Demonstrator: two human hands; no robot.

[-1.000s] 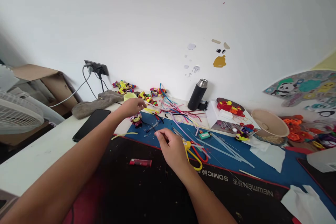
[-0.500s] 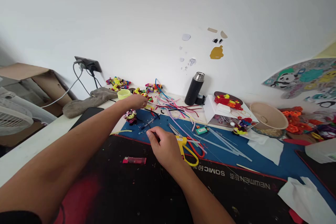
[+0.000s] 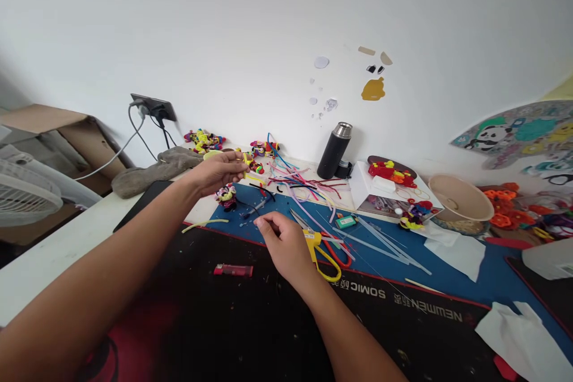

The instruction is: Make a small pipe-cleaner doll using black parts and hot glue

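Observation:
My left hand [image 3: 219, 172] is raised over the back of the desk, its thumb and fingers pinching a short yellow pipe cleaner [image 3: 246, 160]. Closer to me, my right hand [image 3: 286, 245] hovers above the blue mat with thumb and forefinger pressed together; whatever is in that pinch is too small to make out. A thin dark strand runs close to its fingertips. Between the hands stands a small pipe-cleaner figure [image 3: 226, 197] in purple, white and yellow. Just right of my right hand lie a yellow glue gun [image 3: 312, 240] and red-and-yellow-handled scissors [image 3: 333, 259].
Loose coloured pipe cleaners [image 3: 304, 184] are heaped near the wall, beside a black thermos [image 3: 333, 152]. A pink lighter [image 3: 233, 270] lies on the black mat. Clear glue sticks [image 3: 380, 239], a white box [image 3: 362, 191] and a beige bowl [image 3: 461, 198] are to the right.
My left hand has drawn back slightly from the heap and turned, and the yellow pipe cleaner now shows at its fingertips. My right hand keeps its pinch almost in place.

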